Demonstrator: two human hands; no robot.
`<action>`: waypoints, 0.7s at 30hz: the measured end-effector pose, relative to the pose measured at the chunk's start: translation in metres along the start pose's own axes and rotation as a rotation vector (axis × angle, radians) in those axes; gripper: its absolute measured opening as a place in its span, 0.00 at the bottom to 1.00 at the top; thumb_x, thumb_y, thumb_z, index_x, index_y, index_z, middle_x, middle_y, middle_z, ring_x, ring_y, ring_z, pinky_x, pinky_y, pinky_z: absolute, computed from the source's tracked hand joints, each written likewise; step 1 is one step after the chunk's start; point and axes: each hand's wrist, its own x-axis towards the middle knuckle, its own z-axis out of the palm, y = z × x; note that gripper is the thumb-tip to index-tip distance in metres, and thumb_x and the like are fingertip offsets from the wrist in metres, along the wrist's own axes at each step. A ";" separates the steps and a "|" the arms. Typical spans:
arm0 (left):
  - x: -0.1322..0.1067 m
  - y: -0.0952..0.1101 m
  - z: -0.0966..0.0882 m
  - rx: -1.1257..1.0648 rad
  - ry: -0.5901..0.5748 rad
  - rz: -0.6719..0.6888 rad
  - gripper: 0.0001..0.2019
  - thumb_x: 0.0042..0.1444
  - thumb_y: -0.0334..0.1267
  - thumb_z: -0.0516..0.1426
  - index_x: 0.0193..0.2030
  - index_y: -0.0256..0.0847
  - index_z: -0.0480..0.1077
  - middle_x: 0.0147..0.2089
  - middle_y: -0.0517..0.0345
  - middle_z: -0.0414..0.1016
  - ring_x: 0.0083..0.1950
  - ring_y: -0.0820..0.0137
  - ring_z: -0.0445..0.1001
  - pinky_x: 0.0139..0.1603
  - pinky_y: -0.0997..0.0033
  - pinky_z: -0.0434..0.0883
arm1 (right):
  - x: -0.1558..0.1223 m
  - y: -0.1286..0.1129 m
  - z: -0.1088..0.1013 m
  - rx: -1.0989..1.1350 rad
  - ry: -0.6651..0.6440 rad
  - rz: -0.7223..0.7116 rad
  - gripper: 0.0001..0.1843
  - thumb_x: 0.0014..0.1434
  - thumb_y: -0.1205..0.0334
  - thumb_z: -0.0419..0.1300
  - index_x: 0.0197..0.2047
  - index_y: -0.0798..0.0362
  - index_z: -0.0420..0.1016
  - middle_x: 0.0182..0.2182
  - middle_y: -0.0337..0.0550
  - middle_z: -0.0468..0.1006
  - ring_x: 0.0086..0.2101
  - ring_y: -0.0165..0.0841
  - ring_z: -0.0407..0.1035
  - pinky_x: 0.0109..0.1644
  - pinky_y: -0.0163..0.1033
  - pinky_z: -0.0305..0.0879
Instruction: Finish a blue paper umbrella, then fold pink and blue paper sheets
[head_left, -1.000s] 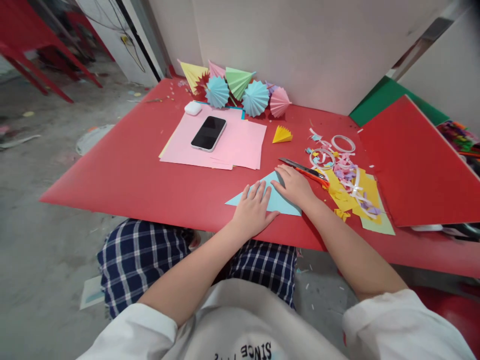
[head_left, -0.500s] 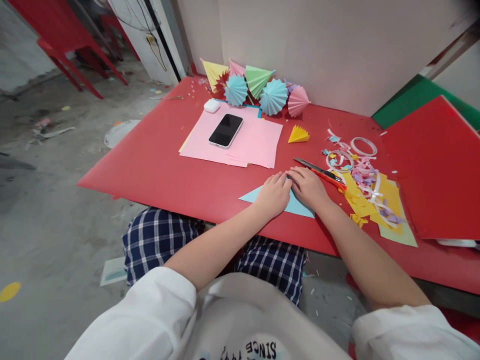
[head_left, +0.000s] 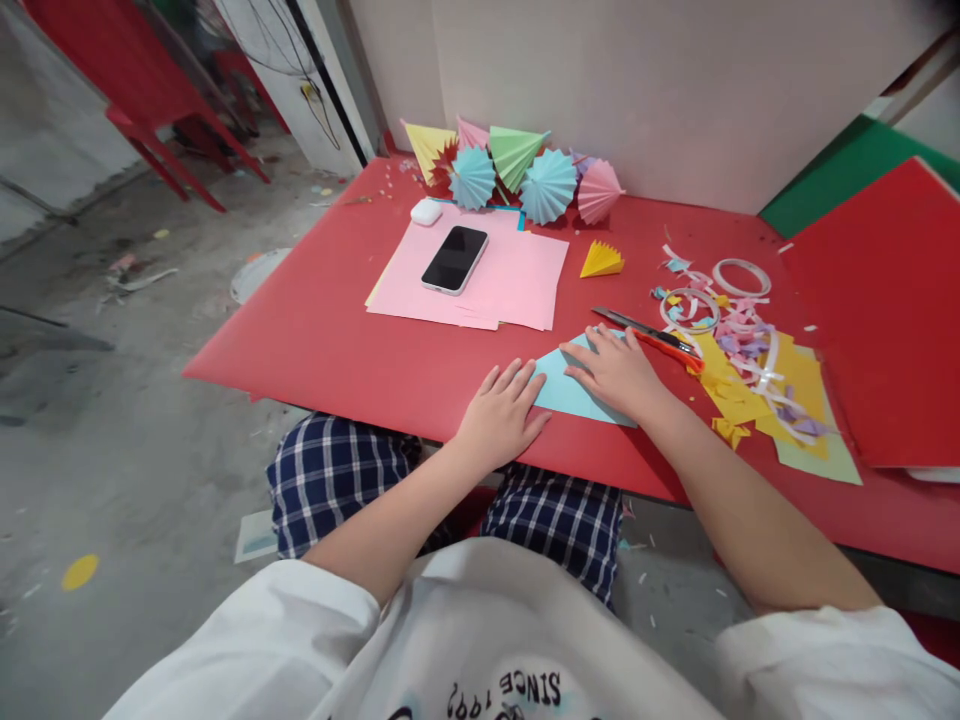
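Observation:
A light blue sheet of paper (head_left: 571, 392), folded to a triangle, lies flat on the red table (head_left: 337, 340) near its front edge. My left hand (head_left: 501, 415) rests with fingers spread over the paper's left corner, hiding it. My right hand (head_left: 616, 370) lies open on the paper's upper right part, fingers stretched to the left. Just beyond the right hand is an orange utility knife (head_left: 675, 349) with its dark blade out, next to what looks like a second long metal tool.
Pink paper sheets (head_left: 525, 285) carry a phone (head_left: 455, 259); a white case (head_left: 427, 211) sits at their corner. Folded paper umbrellas (head_left: 548, 187) line the back, near a yellow pleated piece (head_left: 602, 260). Tape rolls (head_left: 741, 278), paper scraps (head_left: 739, 345) and a red board (head_left: 885, 330) lie right.
My left hand has slid left and down along the paper to its left corner, with fingers now spread. My hands have moved apart, baring the paper's middle. The view has shifted slightly.

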 end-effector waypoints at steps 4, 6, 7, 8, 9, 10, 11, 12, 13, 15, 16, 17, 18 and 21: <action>-0.024 -0.009 -0.008 0.032 -0.037 -0.016 0.26 0.63 0.50 0.43 0.64 0.38 0.54 0.67 0.52 0.51 0.68 0.61 0.48 0.65 0.54 0.49 | -0.002 -0.002 -0.005 -0.021 -0.043 0.004 0.25 0.62 0.46 0.44 0.60 0.43 0.60 0.59 0.57 0.60 0.59 0.52 0.51 0.56 0.65 0.46; -0.036 -0.014 -0.012 0.059 -0.058 -0.022 0.27 0.63 0.51 0.42 0.64 0.37 0.52 0.67 0.52 0.50 0.68 0.61 0.48 0.65 0.54 0.48 | -0.002 -0.002 -0.006 -0.027 -0.054 0.004 0.25 0.62 0.46 0.44 0.60 0.43 0.59 0.59 0.57 0.60 0.60 0.52 0.51 0.56 0.65 0.46; -0.041 -0.016 -0.013 0.072 -0.066 -0.027 0.28 0.63 0.51 0.42 0.64 0.37 0.52 0.67 0.52 0.50 0.68 0.61 0.48 0.66 0.54 0.48 | -0.002 -0.002 -0.007 -0.028 -0.059 0.003 0.26 0.62 0.46 0.44 0.60 0.44 0.59 0.59 0.57 0.60 0.60 0.52 0.51 0.56 0.65 0.46; -0.045 -0.018 -0.015 0.084 -0.072 -0.031 0.28 0.63 0.52 0.42 0.65 0.36 0.51 0.67 0.52 0.49 0.68 0.61 0.48 0.66 0.54 0.47 | -0.001 -0.002 -0.007 -0.028 -0.065 0.002 0.26 0.62 0.46 0.44 0.60 0.44 0.59 0.59 0.57 0.61 0.60 0.52 0.51 0.56 0.64 0.46; -0.049 -0.020 -0.016 0.095 -0.076 -0.034 0.29 0.63 0.52 0.42 0.65 0.36 0.51 0.67 0.52 0.49 0.68 0.61 0.48 0.66 0.53 0.47 | -0.001 -0.002 -0.007 -0.026 -0.070 0.002 0.26 0.62 0.46 0.44 0.60 0.44 0.59 0.59 0.57 0.61 0.60 0.52 0.51 0.57 0.64 0.47; -0.052 -0.021 -0.017 0.103 -0.081 -0.036 0.29 0.63 0.52 0.42 0.65 0.36 0.50 0.68 0.52 0.49 0.68 0.61 0.47 0.66 0.53 0.46 | -0.001 -0.002 -0.007 -0.023 -0.075 0.004 0.26 0.62 0.46 0.44 0.60 0.44 0.59 0.59 0.57 0.61 0.60 0.52 0.51 0.57 0.63 0.47; -0.054 -0.022 -0.018 0.110 -0.085 -0.037 0.30 0.63 0.53 0.41 0.65 0.35 0.50 0.68 0.52 0.49 0.68 0.62 0.47 0.66 0.53 0.46 | -0.001 -0.002 -0.007 -0.019 -0.078 0.006 0.26 0.62 0.46 0.44 0.60 0.44 0.59 0.59 0.56 0.60 0.60 0.52 0.50 0.57 0.63 0.47; -0.055 -0.022 -0.019 0.116 -0.089 -0.036 0.30 0.63 0.53 0.41 0.65 0.35 0.49 0.68 0.51 0.49 0.68 0.62 0.47 0.66 0.53 0.46 | -0.001 -0.002 -0.007 -0.014 -0.079 0.008 0.26 0.62 0.46 0.44 0.60 0.44 0.59 0.60 0.56 0.60 0.60 0.52 0.50 0.57 0.63 0.47; -0.056 -0.022 -0.019 0.119 -0.091 -0.035 0.30 0.63 0.53 0.41 0.65 0.35 0.49 0.67 0.51 0.49 0.68 0.61 0.48 0.66 0.52 0.46 | -0.002 -0.002 -0.007 -0.010 -0.076 0.009 0.26 0.62 0.46 0.44 0.60 0.44 0.59 0.60 0.56 0.60 0.60 0.52 0.50 0.57 0.63 0.46; -0.057 -0.020 -0.019 0.123 -0.087 -0.039 0.30 0.62 0.53 0.42 0.65 0.35 0.50 0.67 0.49 0.50 0.68 0.60 0.48 0.65 0.50 0.46 | -0.002 -0.002 -0.005 -0.002 -0.064 0.007 0.26 0.62 0.46 0.44 0.60 0.44 0.59 0.60 0.56 0.59 0.60 0.53 0.50 0.57 0.64 0.46; -0.058 -0.020 -0.019 0.125 -0.082 -0.047 0.30 0.62 0.53 0.42 0.65 0.35 0.50 0.67 0.48 0.50 0.67 0.59 0.49 0.65 0.48 0.46 | -0.002 -0.002 -0.004 0.003 -0.056 0.004 0.26 0.62 0.47 0.44 0.60 0.44 0.60 0.60 0.57 0.59 0.60 0.53 0.50 0.57 0.64 0.46; -0.059 -0.019 -0.020 0.126 -0.074 -0.057 0.30 0.62 0.53 0.43 0.65 0.35 0.50 0.67 0.47 0.51 0.67 0.58 0.50 0.65 0.47 0.46 | -0.002 -0.001 -0.003 0.010 -0.049 0.000 0.25 0.63 0.47 0.44 0.60 0.44 0.60 0.60 0.57 0.59 0.60 0.53 0.50 0.57 0.64 0.46; -0.061 -0.018 -0.020 0.124 -0.062 -0.070 0.30 0.62 0.53 0.43 0.64 0.35 0.51 0.66 0.46 0.52 0.67 0.57 0.51 0.65 0.46 0.47 | -0.002 -0.001 -0.002 0.019 -0.044 -0.002 0.25 0.63 0.47 0.44 0.60 0.43 0.60 0.60 0.56 0.59 0.60 0.53 0.50 0.57 0.65 0.46; -0.063 -0.018 -0.024 0.105 0.007 -0.137 0.28 0.61 0.53 0.45 0.61 0.35 0.56 0.63 0.43 0.58 0.65 0.54 0.53 0.63 0.42 0.48 | -0.002 -0.001 0.001 0.050 -0.034 -0.001 0.25 0.62 0.47 0.44 0.60 0.42 0.60 0.61 0.54 0.59 0.60 0.53 0.50 0.56 0.66 0.46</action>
